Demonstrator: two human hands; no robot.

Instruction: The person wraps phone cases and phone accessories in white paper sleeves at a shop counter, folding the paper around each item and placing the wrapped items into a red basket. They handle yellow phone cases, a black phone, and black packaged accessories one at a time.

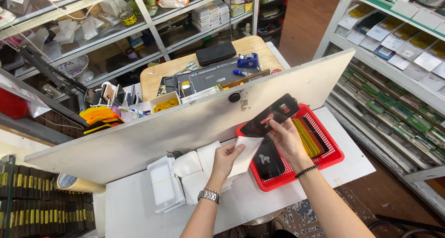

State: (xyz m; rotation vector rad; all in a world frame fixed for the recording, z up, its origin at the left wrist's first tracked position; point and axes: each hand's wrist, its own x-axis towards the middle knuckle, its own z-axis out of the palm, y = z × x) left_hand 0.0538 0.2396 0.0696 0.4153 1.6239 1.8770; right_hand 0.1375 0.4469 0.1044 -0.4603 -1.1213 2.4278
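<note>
My left hand (225, 158) pinches a white rectangular sleeve (245, 153) by its lower edge, just above the white table. My right hand (286, 138) grips a flat black package with red markings (271, 115), tilted up over the left end of a red plastic basket (334, 153). The basket holds another black package (268, 162) and several yellow and dark flat packages (309, 136). The white sleeve's right edge touches or overlaps the black package near my right fingers.
Stacks of white sleeves and cloths (174, 180) lie left of my hands. A tall white board (185, 122) stands behind the table. Beyond it a wooden desk (250, 46) carries tools. Shelves of packaged goods (403, 57) line the right; a tape roll (74, 182) sits at left.
</note>
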